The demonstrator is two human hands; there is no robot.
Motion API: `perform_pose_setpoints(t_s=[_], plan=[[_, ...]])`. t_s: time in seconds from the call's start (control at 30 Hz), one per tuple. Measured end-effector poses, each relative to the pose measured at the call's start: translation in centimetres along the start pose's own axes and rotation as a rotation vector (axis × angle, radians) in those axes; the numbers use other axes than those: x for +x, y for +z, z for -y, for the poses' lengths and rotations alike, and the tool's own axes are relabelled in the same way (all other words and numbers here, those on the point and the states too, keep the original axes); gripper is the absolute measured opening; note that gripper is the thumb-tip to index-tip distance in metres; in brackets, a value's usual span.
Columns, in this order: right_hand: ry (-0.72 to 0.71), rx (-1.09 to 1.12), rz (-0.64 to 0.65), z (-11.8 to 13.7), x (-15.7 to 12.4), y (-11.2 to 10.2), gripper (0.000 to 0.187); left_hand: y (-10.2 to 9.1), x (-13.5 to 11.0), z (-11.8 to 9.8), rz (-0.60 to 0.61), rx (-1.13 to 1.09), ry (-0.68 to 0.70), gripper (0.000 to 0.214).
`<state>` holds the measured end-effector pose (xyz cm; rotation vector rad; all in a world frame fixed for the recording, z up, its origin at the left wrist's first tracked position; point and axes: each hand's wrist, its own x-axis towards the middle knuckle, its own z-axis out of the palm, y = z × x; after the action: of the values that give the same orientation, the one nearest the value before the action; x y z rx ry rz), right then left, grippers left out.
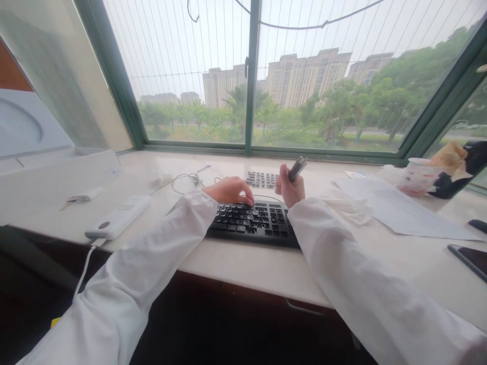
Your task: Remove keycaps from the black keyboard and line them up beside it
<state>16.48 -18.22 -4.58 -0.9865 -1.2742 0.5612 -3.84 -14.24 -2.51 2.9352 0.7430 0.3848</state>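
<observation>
A black keyboard lies on the white desktop in front of me. On its right part the keycaps are off and the bare sockets show; the left part still carries keys. Over its back edge is my left hand, fingers curled and fingertips pinched down at the top row; what they hold, if anything, is hidden. My right hand is closed in a fist round a dark grey metal tool, whose end sticks up; its kind is not clear. Behind the keyboard, loose keycaps lie in rows.
A white power bank with a cable stands at left, near a small white object with keys. Thin cable lies behind. At right are crumpled tissue, paper sheets, a cup and a phone.
</observation>
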Motion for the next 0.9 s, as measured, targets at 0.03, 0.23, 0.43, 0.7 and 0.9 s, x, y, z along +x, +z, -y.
perform_pose_setpoints(t_s=[0.03, 0.23, 0.43, 0.7, 0.9], plan=[[0.057, 0.122, -0.008, 0.1, -0.2, 0.6, 0.059, 0.1, -0.1, 0.0, -0.013, 0.005, -0.001, 0.017], [0.204, 0.393, -0.005, 0.3, -1.4, 3.6, 0.061, 0.2, -0.3, -0.2, -0.081, 0.060, -0.046, 0.013], [0.173, 0.382, 0.007, 0.3, -1.7, 3.9, 0.061, 0.6, -0.1, -1.0, -0.095, 0.114, -0.048, 0.012], [0.184, 0.383, -0.076, 1.0, -0.7, 4.1, 0.061, 0.8, 0.0, -1.1, -0.059, 0.208, 0.039, 0.016], [0.310, 0.372, -0.171, 0.4, -0.2, 6.5, 0.060, 1.3, 0.1, 0.0, -0.098, 0.145, 0.108, 0.015]])
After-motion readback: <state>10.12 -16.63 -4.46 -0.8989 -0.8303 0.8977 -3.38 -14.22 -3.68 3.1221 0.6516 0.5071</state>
